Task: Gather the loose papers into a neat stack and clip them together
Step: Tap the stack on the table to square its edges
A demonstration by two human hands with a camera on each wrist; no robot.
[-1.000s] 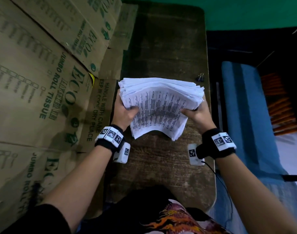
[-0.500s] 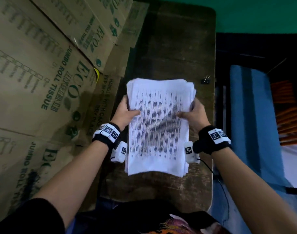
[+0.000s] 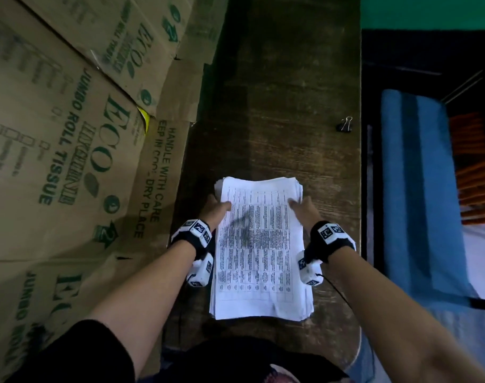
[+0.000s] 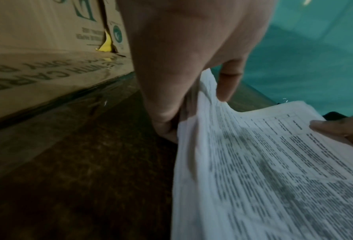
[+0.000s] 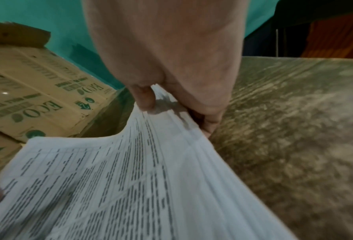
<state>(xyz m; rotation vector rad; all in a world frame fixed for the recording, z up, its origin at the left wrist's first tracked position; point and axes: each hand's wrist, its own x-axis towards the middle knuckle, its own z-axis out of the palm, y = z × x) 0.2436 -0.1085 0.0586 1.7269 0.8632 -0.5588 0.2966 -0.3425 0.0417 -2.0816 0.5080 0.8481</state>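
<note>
A thick stack of printed papers (image 3: 259,250) lies lengthwise on the dark wooden table (image 3: 277,106), its far end lifted a little. My left hand (image 3: 217,210) grips the stack's far left corner, thumb on top and fingers underneath (image 4: 200,99). My right hand (image 3: 302,208) grips the far right corner the same way (image 5: 163,104). The sheet edges (image 5: 194,146) are slightly fanned at the right side. A black binder clip (image 3: 345,125) lies alone on the table, far to the right, near the edge.
Cardboard boxes (image 3: 70,134) printed ECO JUMBO ROLL TISSUE stand along the table's left side. A blue cloth (image 3: 418,189) lies beyond the table's right edge. A green wall (image 3: 429,12) is behind. My dark shirt (image 3: 235,357) is at the table's near edge.
The stack, held upright and bowed a second ago, has been lowered flat onto the table and drawn toward me. Both hands have kept their grip on its sides.
</note>
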